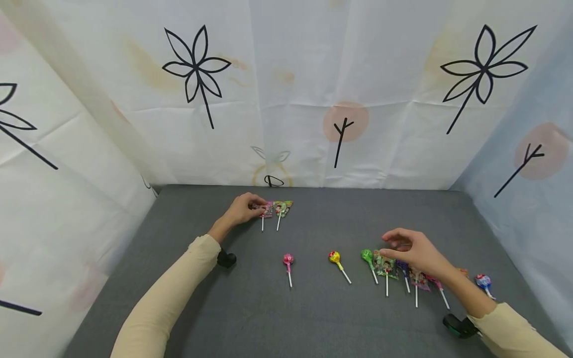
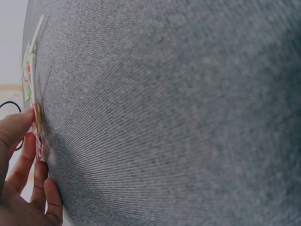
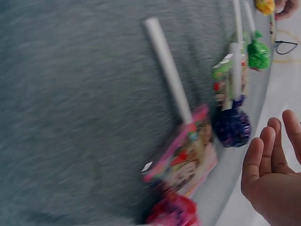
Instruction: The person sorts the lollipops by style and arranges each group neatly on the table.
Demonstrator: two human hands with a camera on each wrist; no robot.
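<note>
Left hand (image 1: 243, 208) has thumb and fingers pinching the pink-wrapped lollipop (image 1: 269, 212) at the surface's (image 1: 250, 308) 11 o'clock; right hand (image 1: 416, 252), near 3, holds nothing, thumb and fingers apart. Gentle release probably keeps those sticks neat.

No words, numbers or brands can be read, even on the flat, multicoloured, picture-printed lollipop wrappers (image 3: 192, 159).
</note>
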